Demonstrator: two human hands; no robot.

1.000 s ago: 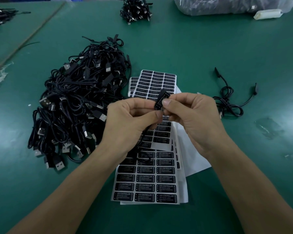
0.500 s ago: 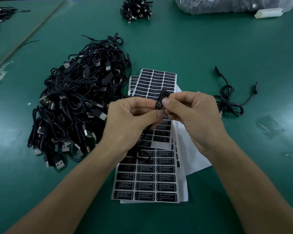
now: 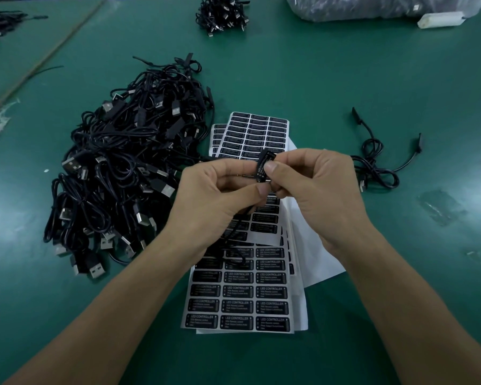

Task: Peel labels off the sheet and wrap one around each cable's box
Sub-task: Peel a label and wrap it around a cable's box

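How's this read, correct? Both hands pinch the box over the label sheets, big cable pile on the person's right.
Wrong on one point: the head view shows the big cable pile on the person's left; only a small cable tangle lies to the right. The left hand and right hand do pinch the box over the label sheets.

Box [image 3: 263, 165] mostly covered by fingertips of left hand [image 3: 214, 195] and right hand [image 3: 314, 190]; how far label wraps, unclear. Label sheets [image 3: 239, 301]: middle rows hidden under hands. Small print under label headings unreadable. Plastic bag [image 3: 372, 6], far cable bundle [image 3: 222, 15] cut by top edge.
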